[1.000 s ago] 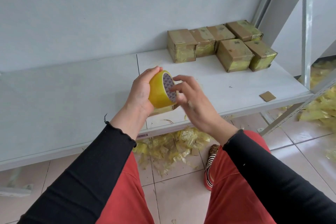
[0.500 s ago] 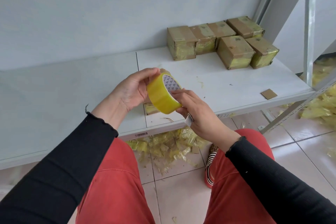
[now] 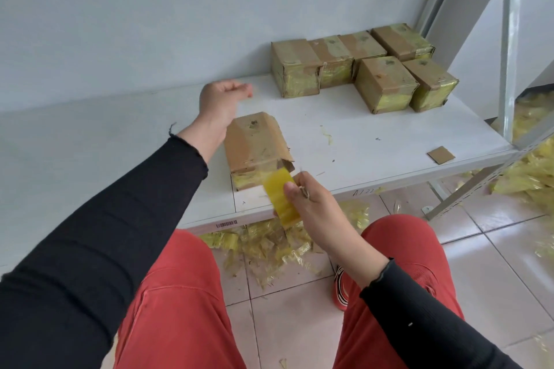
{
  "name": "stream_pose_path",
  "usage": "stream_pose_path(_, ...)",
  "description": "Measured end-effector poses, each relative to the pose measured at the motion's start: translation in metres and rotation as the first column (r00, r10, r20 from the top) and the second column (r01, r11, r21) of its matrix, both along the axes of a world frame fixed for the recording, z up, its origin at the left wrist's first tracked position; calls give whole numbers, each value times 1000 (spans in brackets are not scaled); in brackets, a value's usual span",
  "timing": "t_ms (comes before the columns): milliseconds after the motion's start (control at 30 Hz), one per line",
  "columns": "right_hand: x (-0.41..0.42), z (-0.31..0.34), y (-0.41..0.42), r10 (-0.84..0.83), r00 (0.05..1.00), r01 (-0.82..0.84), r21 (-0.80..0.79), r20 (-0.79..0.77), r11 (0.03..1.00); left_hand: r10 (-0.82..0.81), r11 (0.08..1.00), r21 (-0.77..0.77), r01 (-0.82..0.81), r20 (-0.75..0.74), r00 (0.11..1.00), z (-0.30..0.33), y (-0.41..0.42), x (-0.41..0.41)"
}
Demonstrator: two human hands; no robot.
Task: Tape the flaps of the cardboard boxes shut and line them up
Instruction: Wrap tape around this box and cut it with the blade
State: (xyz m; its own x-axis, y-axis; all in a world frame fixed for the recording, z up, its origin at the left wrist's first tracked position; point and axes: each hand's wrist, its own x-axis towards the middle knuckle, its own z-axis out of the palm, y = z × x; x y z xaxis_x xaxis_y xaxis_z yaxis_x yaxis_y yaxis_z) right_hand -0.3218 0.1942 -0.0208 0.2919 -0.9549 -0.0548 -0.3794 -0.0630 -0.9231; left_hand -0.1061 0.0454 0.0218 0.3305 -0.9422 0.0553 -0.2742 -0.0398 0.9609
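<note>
My right hand [image 3: 316, 208] grips the yellow tape roll [image 3: 280, 199] at the shelf's front edge, just in front of a brown cardboard box [image 3: 257, 144]. That box lies on the white shelf [image 3: 120, 144] with its top flaps closed and yellow tape on its near side. My left hand [image 3: 221, 100] is raised beyond the box, its fingers curled together as if pinching the tape end. A faint clear strip seems to run from the roll over the box towards it. Several taped boxes [image 3: 359, 69] stand in rows at the back right.
A small cardboard scrap [image 3: 440, 155] lies near the shelf's right front corner. A grey metal upright [image 3: 508, 39] stands at the right end. Crumpled yellow tape scraps [image 3: 269, 244] litter the tiled floor under the shelf and at the right [image 3: 533, 177].
The roll has passed from my left hand to my right, which dropped to the shelf edge. My left hand moved up and away past the box, which now shows.
</note>
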Motion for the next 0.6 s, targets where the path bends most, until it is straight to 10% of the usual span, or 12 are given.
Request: stream_pose_path(600,14,-20,-21,42,995,-45,33,96,998,-15,986,165,-1,96,995,-58,-71,34)
